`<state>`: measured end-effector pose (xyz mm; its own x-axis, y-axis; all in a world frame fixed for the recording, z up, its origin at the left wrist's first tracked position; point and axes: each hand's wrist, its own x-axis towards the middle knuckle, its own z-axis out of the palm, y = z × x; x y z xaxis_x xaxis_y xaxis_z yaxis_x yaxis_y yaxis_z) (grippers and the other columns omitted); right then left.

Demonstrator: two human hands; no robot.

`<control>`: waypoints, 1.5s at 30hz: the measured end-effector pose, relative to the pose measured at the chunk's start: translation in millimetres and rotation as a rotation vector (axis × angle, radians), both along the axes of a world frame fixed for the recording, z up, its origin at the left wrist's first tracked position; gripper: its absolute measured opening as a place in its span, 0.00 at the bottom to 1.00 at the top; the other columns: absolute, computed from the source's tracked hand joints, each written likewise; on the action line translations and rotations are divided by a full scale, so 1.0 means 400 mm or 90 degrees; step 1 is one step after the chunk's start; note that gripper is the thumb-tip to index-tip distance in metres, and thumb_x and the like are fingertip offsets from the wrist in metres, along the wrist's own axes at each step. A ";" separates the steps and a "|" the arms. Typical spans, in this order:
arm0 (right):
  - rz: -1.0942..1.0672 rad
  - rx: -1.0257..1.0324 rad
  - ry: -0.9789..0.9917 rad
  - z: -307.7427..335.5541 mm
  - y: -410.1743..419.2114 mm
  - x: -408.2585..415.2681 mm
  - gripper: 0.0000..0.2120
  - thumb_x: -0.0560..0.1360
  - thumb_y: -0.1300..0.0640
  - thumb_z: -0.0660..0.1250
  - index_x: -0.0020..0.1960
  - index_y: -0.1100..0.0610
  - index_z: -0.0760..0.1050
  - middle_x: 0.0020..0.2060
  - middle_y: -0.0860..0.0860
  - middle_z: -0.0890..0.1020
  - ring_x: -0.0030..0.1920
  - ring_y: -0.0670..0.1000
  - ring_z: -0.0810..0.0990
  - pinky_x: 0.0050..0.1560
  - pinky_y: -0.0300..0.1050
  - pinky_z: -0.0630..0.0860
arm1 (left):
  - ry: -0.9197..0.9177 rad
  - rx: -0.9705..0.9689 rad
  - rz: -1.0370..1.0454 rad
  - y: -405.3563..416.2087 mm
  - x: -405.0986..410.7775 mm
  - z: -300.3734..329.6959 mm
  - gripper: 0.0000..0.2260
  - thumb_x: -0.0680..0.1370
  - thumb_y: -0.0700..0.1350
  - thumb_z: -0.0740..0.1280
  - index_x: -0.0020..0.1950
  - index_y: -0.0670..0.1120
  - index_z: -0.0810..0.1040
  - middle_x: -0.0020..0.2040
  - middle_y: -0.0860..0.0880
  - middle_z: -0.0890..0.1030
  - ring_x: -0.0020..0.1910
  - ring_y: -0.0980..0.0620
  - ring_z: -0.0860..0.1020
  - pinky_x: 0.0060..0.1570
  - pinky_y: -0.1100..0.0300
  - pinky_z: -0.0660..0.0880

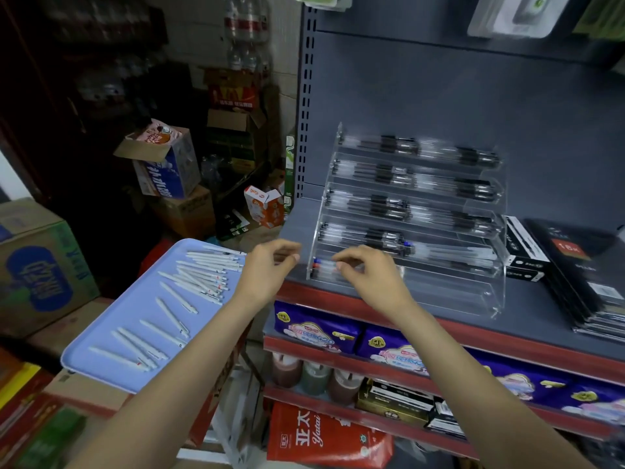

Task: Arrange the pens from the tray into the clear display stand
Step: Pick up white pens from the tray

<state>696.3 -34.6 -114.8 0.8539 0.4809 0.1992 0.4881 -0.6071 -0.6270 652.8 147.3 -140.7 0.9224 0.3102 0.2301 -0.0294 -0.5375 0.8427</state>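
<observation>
My right hand (368, 275) pinches pens (324, 265) at the clear display stand (487, 292)'s lowest tier; my left hand (270, 269) curls empty at nine o'clock; a loose pinch risks spilling them; more pens wait on the tray (111, 336).

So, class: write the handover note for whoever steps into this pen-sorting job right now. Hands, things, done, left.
Left hand: fingers loosely curled, empty, between tray and stand.
Right hand: fingertips at the stand's lower left tier; whether it has a grip on a pen is unclear.
Clear display stand: on the grey shelf; upper tiers hold pens, bottom front tier looks empty.
Blue tray: many white pens remain.
Left: move those into the stand.
</observation>
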 end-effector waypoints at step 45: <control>0.076 -0.493 0.247 -0.429 0.931 0.367 0.12 0.78 0.56 0.64 0.59 0.60 0.70 0.57 0.58 0.70 0.59 0.59 0.68 0.59 0.51 0.69 | 0.328 0.402 -0.147 0.924 0.293 -0.442 0.08 0.78 0.40 0.60 0.55 0.46 0.74 0.58 0.45 0.74 0.61 0.44 0.68 0.55 0.52 0.63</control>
<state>843.1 337.9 -286.3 0.7289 0.4510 -0.5151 0.4133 -0.8897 -0.1941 770.2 516.9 -317.5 0.9840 0.0561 -0.1690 0.1094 -0.9395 0.3247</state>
